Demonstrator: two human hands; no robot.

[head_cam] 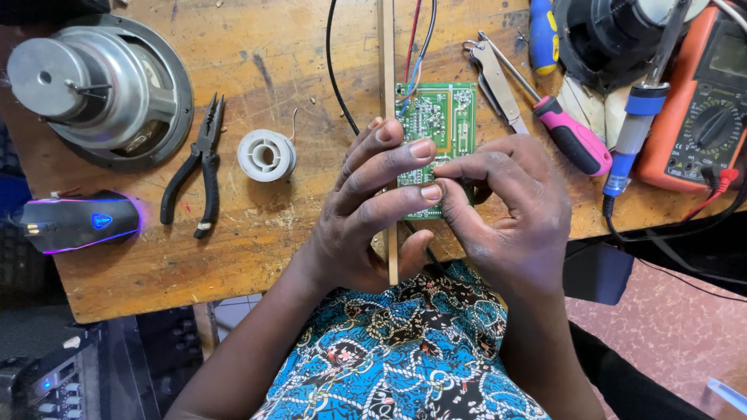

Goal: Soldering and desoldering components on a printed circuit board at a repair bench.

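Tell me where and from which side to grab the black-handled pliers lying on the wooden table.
Take the black-handled pliers by the two curved handles, about midway along, coming straight down from above. They lie flat on the scratched wooden table with the pointed nose toward the far edge and the handles spread toward the person, so a grip can likely close across both. The white solder spool sits just beside them, apart.

This is an electronics repair workshop, shown by a scarred wooden workbench [257,62] crowded with a bare speaker [97,85], black pliers [198,167], a solder spool [266,155], a pink-handled screwdriver [572,140], a blue soldering iron [634,128], an orange multimeter [700,109] and a green circuit board [440,117].
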